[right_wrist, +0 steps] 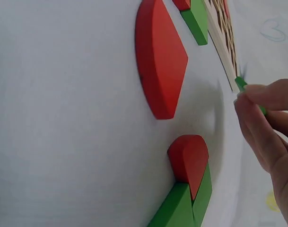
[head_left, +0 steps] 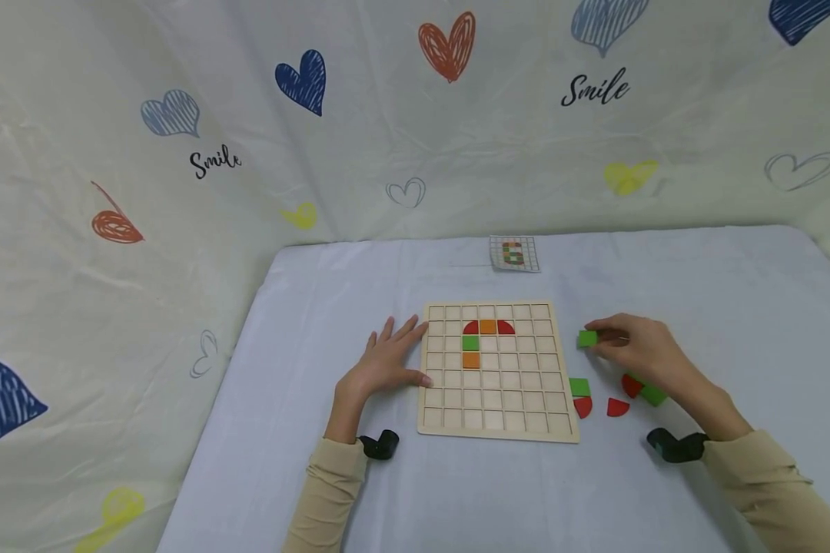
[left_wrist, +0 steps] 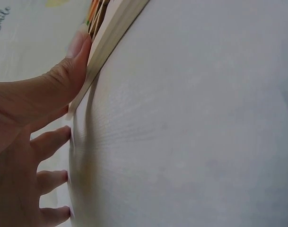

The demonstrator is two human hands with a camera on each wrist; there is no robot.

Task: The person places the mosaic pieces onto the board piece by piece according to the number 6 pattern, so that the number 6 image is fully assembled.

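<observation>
A square wooden grid board (head_left: 449, 422) lies on the white table. Near its top sit two red quarter-round blocks with an orange square block (head_left: 487, 327) between them. Below the left red one come a green square block (head_left: 470, 342) and another orange one. My left hand (head_left: 385, 362) rests at the board's left edge with fingers spread, the thumb (left_wrist: 77, 52) against the rim. Right of the board, my right hand (head_left: 639, 346) pinches a green square block (head_left: 586, 339) between thumb and fingertips, above the table. In the right wrist view the fingers partly hide this block.
Loose blocks lie right of the board: a green block (head_left: 579, 387) and a red quarter-round (head_left: 583, 407) by its edge, another red quarter-round (head_left: 618, 407), and a red and green group (head_left: 653, 395) under the right wrist. Behind the board lies a printed pattern card (head_left: 515, 254).
</observation>
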